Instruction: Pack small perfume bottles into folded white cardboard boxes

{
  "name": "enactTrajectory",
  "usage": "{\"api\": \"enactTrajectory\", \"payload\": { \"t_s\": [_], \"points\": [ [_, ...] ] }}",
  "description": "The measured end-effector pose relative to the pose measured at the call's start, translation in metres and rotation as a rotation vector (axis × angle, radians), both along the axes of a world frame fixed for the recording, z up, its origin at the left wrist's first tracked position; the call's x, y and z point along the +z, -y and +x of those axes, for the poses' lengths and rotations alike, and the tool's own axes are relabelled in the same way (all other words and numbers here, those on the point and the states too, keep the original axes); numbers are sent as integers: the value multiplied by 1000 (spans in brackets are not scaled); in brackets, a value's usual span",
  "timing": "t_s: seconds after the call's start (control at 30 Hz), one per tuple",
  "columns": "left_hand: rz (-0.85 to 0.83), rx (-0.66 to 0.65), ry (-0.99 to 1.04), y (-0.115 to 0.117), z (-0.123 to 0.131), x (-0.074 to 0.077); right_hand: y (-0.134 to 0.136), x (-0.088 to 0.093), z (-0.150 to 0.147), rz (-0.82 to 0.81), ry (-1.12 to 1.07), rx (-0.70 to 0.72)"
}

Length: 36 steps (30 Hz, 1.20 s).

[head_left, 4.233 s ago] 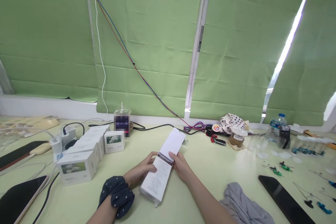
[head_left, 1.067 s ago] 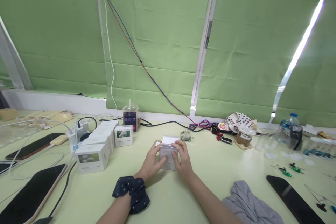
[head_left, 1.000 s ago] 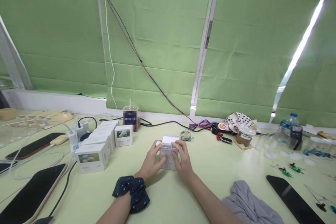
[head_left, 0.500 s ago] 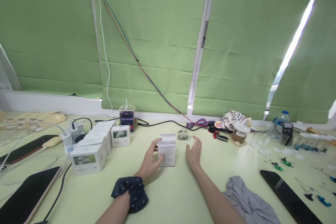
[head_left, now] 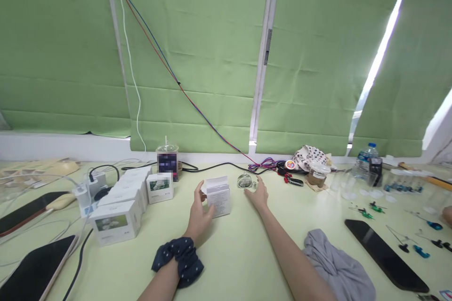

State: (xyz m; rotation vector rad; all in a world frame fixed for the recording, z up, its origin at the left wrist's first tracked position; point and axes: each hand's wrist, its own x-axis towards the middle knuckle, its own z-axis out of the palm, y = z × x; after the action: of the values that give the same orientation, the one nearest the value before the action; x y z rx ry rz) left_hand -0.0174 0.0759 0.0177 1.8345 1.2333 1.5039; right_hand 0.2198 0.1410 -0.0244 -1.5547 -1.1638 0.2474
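Note:
A small white carton (head_left: 219,200) with fine print on its side stands upright on the pale green table (head_left: 240,254), its top flap raised. My left hand (head_left: 199,211) is curled round the carton's left side; a dark dotted scrunchie sits on that wrist. My right hand (head_left: 259,194) reaches out flat beside a small clear glass bottle (head_left: 245,181), fingers spread, close to it or just touching it.
A row of white boxes (head_left: 122,200) and a lidded cup (head_left: 166,162) stand left of the carton. Chargers, cables and dark phones (head_left: 33,273) lie at far left. A grey cloth (head_left: 335,270), another phone (head_left: 384,254), jars, a water bottle and small tools fill the right side.
Four seconds ago both hands held a flat unfolded carton; it became a standing box. In the last half second my right hand left the box and moved toward the glass bottle.

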Motion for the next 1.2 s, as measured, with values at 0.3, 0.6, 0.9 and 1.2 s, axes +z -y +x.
{"api": "enactTrajectory", "payload": {
  "t_s": [0.3,0.6,0.9,1.2],
  "points": [
    [-14,73,47,-10,-16,0,-36,6,28,135,-397,515],
    [-21,77,157,-26,-26,-13,-58,6,28,-56,-381,876],
    [13,79,114,-27,-23,-13,-40,3,18,-86,-135,836],
    [48,136,28,-30,-20,-5,20,11,-14,-151,-148,959]
  ]
}}
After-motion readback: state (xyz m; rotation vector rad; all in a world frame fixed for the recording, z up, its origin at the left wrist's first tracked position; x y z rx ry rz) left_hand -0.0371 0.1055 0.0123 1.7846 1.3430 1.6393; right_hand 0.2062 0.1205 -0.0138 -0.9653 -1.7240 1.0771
